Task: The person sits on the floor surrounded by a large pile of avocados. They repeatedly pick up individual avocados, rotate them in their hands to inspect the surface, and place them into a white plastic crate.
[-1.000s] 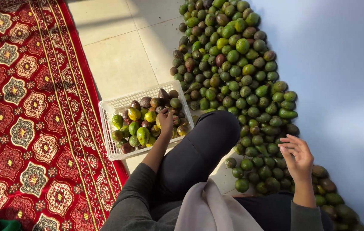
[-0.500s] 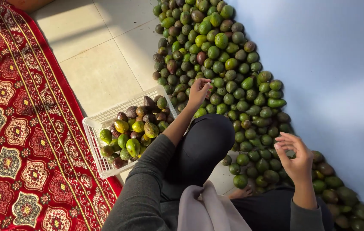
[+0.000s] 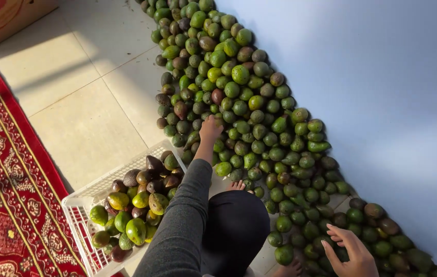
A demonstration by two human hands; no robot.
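I sit on the tiled floor beside a long heap of green and dark avocados piled along a pale wall. My left hand reaches out into the heap, its fingers curled down on the fruit; whether it grips one I cannot tell. My right hand rests with spread fingers on the avocados at the near end of the heap and holds nothing. A white plastic crate at my left knee holds several green, yellowish and dark brown avocados.
A red patterned rug covers the floor on the left, touching the crate. Pale floor tiles lie between the rug and the heap. A cardboard box corner shows at top left. My bare toes poke out by the fruit.
My left hand has left the crate and stretched forward into the heap. My right hand has dropped lower onto the fruit. The camera has tilted toward the heap.
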